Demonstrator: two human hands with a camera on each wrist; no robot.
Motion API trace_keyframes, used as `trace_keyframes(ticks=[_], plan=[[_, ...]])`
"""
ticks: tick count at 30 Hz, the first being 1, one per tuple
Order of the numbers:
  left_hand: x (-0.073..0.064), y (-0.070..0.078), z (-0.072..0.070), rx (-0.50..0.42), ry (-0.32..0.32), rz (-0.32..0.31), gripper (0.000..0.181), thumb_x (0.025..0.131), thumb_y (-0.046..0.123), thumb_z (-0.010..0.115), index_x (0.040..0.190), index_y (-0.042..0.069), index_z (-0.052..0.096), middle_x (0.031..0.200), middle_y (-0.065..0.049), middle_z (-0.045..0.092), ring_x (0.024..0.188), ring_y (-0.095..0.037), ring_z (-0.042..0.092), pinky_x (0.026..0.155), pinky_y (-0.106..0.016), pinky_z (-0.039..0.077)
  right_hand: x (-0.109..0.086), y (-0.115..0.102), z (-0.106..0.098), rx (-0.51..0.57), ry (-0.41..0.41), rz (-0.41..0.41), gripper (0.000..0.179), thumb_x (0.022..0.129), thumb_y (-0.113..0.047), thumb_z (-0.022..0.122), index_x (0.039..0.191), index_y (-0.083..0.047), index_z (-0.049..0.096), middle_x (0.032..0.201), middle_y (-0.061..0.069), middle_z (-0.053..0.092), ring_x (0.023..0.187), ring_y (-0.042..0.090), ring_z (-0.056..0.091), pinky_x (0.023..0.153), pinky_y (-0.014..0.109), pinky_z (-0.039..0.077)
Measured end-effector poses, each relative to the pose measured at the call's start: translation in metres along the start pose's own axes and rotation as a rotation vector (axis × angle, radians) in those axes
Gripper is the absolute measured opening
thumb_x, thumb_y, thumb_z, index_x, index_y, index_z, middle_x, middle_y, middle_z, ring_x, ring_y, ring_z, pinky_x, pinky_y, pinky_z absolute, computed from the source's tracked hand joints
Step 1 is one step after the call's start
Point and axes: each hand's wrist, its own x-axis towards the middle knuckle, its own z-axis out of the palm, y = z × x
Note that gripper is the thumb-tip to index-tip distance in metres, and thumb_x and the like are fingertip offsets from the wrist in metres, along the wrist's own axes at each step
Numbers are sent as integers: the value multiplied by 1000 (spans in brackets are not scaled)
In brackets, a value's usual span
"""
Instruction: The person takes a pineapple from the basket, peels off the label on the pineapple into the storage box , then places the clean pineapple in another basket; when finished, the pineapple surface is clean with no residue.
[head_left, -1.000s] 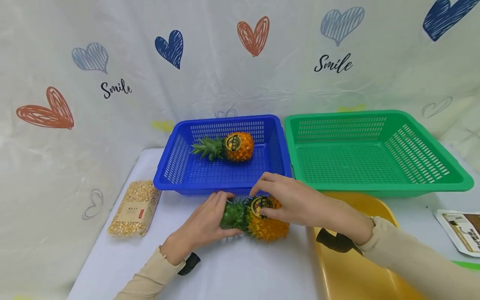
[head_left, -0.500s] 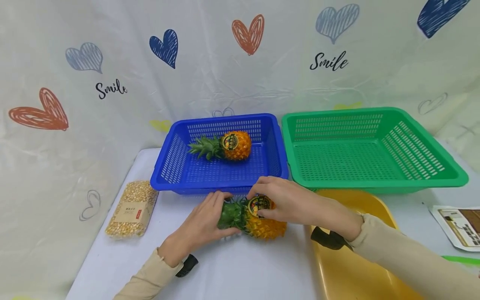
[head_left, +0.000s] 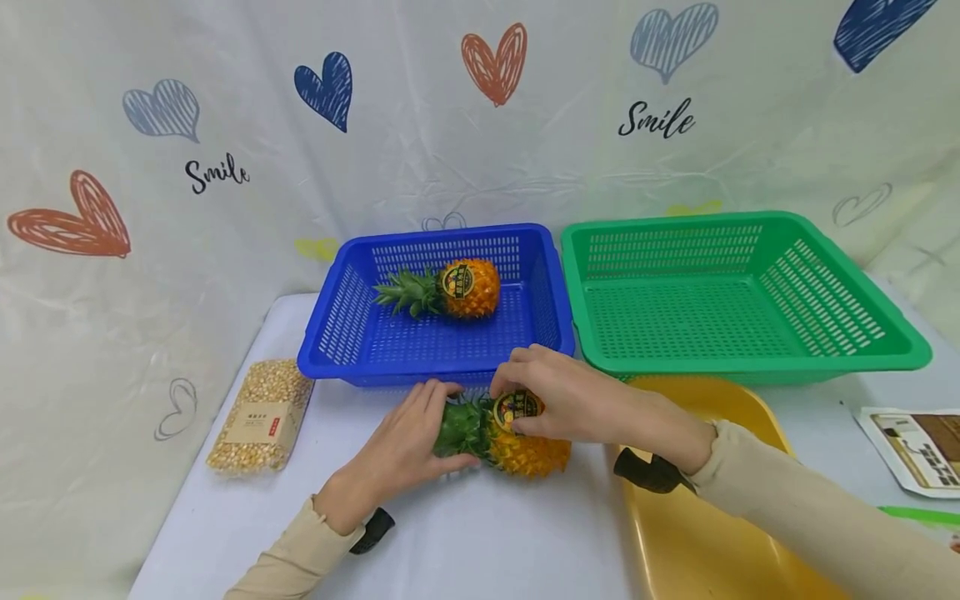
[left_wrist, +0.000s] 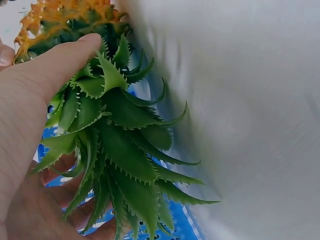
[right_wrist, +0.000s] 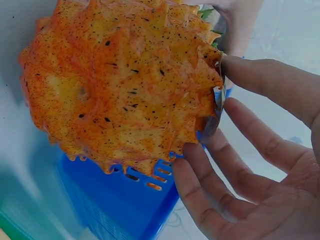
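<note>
A pineapple (head_left: 531, 457) lies on its side on the white table, its green crown pointing left. My left hand (head_left: 397, 443) holds the crown; in the left wrist view the thumb lies across the base of the spiky leaves (left_wrist: 122, 132), with fingers behind them. On the fruit is a round black-and-gold label (head_left: 513, 403). My right hand (head_left: 581, 398) holds this label by its edges, thumb below and fingertips above. The right wrist view shows the label (right_wrist: 216, 115) edge-on between the fingers and the orange fruit (right_wrist: 115, 90); lower fingertips touch the fruit.
Just behind stands a blue basket (head_left: 420, 372) with a second, labelled pineapple (head_left: 477, 293) in it. A green basket (head_left: 750, 365) stands beside it. A yellow tub (head_left: 697, 542) sits under my right forearm. A corn-kernel bag (head_left: 258, 417) lies left, a flat packet (head_left: 918, 450) right.
The head view has shifted slightly, so everything sits a little farther left. Both hands keep their places on the pineapple and its label; the right hand's fingers shift only slightly.
</note>
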Motion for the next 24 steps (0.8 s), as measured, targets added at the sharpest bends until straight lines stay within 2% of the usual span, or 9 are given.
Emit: trace_keyframes(ticks=[8, 16, 20, 24], plan=[[0, 0, 0, 4, 8, 6, 90, 79, 49, 91, 141, -3, 51, 128, -14, 60, 116, -30, 61, 99, -44, 55, 5, -2, 0, -7, 11, -27, 29, 87, -6, 85, 114, -10, 74, 110, 0, 64, 104, 19, 66, 90, 34, 59], [0, 0, 0, 0, 6, 6, 91, 79, 49, 91, 142, -3, 50, 128, -14, 60, 116, -30, 61, 99, -44, 55, 3, -6, -5, -12, 74, -71, 27, 85, 4, 84, 107, -9, 74, 107, 1, 68, 102, 20, 69, 87, 34, 60], [-1, 1, 0, -7, 4, 1, 91, 79, 48, 91, 142, -3, 50, 128, -14, 60, 116, -30, 61, 99, -44, 55, 2, -12, -7, -40, 90, -101, 25, 86, 6, 82, 100, -12, 74, 100, -3, 68, 93, 14, 68, 81, 29, 60], [-2, 1, -1, -26, -7, -19, 91, 79, 48, 92, 144, -2, 49, 130, -14, 59, 118, -30, 60, 100, -45, 54, -2, -22, -8, -122, 86, -149, 24, 88, 9, 78, 95, -14, 73, 91, -5, 65, 77, 8, 61, 67, 22, 55]])
